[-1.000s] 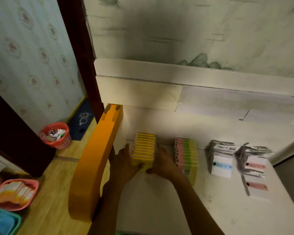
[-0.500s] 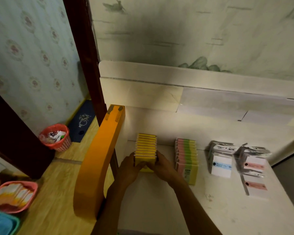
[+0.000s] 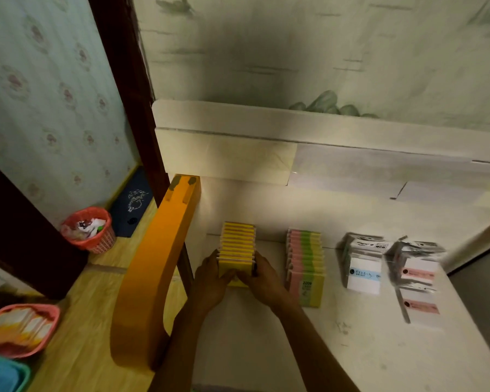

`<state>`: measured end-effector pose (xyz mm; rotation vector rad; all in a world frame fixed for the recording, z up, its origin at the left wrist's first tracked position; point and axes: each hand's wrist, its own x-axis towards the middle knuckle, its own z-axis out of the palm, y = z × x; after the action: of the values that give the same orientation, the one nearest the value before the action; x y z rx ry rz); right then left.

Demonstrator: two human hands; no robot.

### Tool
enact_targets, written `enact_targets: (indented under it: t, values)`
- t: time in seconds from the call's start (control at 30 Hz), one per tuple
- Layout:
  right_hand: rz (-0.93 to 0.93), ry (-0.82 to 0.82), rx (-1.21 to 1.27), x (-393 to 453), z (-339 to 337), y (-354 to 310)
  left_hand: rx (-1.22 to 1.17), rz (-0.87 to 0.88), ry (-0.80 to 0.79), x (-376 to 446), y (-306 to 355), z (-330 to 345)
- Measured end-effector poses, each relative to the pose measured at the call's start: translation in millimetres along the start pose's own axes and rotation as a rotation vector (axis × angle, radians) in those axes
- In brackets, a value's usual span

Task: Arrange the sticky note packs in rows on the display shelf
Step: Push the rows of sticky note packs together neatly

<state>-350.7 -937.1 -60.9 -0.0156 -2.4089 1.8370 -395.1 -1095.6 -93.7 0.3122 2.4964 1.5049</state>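
Near the middle of the frame, the front of the yellow pack row (image 3: 237,251) on the white shelf (image 3: 351,349) is held by the left hand (image 3: 211,281) and right hand (image 3: 262,278), fingers curled round it. Right of it, pink-and-green packs (image 3: 306,264) are lined up.

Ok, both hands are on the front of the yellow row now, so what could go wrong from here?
1. The yellow packs stand on edge, and both the left hand and the right hand hold the front one; a hard squeeze may buckle or topple the row.
2. The row sits near the shelf left edge, so packs might slide off.
3. The right forearm passes close to the pink-green row.
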Motion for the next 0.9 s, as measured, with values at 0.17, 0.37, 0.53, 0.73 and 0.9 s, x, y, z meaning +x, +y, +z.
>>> enact_targets:
  t: [0.17, 0.37, 0.53, 0.73, 0.9]
  values:
    - [-0.017, 0.001, -0.026, 1.5, 1.1, 2.1, -0.014, 0.018, -0.014, -1.9, 5.0, -0.7]
    - [-0.052, -0.018, -0.064, 1.3, 1.8, 0.8, 0.022, 0.019, -0.039, -7.2, 19.3, -5.3]
    - [-0.059, -0.013, -0.073, 1.2, 4.1, 0.5, 0.032, -0.001, -0.038, -7.5, 19.2, -7.9]
    - [-0.008, -0.054, -0.252, -0.8, 1.3, -2.7, 0.238, -0.001, -0.062, -8.8, 17.9, -15.4]
    - [0.048, -0.130, -0.631, -1.7, -5.9, -8.0, 0.613, 0.042, 0.054, -20.7, 33.2, -18.8]
